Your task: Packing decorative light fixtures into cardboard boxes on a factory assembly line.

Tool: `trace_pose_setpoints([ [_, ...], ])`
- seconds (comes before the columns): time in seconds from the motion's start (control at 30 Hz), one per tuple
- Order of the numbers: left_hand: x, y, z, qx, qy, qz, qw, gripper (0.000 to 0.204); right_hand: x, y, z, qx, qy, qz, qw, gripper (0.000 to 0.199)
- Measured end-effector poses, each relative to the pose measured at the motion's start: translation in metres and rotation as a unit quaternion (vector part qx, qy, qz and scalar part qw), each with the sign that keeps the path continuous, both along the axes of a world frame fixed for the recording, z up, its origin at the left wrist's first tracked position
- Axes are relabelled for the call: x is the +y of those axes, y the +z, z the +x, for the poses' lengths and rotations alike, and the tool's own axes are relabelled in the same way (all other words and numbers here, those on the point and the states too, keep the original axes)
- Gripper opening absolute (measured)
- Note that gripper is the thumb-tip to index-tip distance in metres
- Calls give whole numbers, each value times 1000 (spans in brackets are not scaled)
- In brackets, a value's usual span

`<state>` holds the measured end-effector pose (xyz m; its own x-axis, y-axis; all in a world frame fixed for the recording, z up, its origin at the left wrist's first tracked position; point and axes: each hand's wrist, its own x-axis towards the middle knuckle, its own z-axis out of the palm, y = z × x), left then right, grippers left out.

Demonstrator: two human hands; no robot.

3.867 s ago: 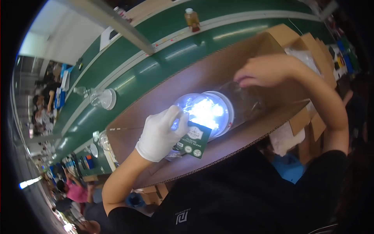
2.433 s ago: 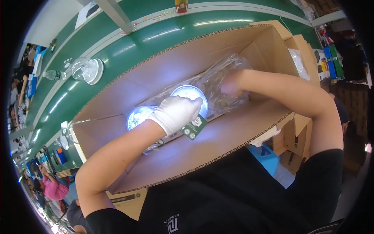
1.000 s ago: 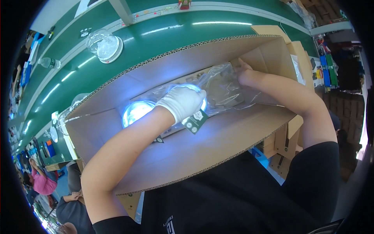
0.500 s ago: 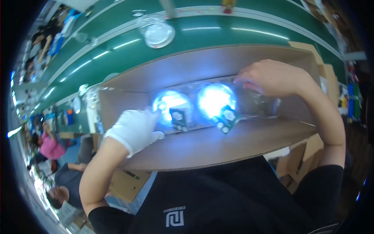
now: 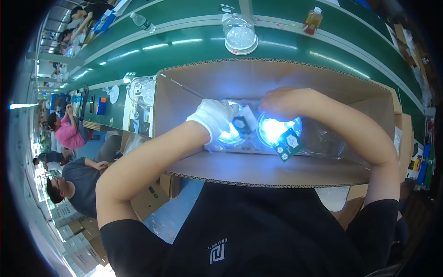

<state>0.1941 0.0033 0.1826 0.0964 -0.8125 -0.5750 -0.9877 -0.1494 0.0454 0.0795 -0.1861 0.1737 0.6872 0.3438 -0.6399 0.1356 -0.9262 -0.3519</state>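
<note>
Carton: one open brown cardboard box [image 5: 277, 171].
Lamps: two glowing round lamps [image 5: 278, 129] in clear bags.
Tags: two dark green hang tags [image 5: 287, 144].
Left hand [image 5: 214, 117]: white-gloved, curled onto left lamp.
Right hand [image 5: 282, 98]: bare, grip unclear.

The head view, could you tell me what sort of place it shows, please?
Probably a factory packing line. A long green conveyor runs past the work spot, the person's hands pack bagged lamps into a cardboard box, and other workers sit along the line.
</note>
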Motion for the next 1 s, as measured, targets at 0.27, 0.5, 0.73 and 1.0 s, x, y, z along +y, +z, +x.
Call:
trace_pose_setpoints([
  [0.27,24,52,17,75,90,-139,983,27,16,-40,20,75,119,-44,989,38],
  [0.5,47,95,43,96,106,-273,951,19,104,-182,-59,-191,174,12,966,32],
  [0.73,44,76,46,118,149,-222,956,17,138,-199,-37,-196,-31,46,979,30],
  [1.0,37,54,49,156,137,-170,963,20,139,-212,-37,-182,-172,66,966,30],
])
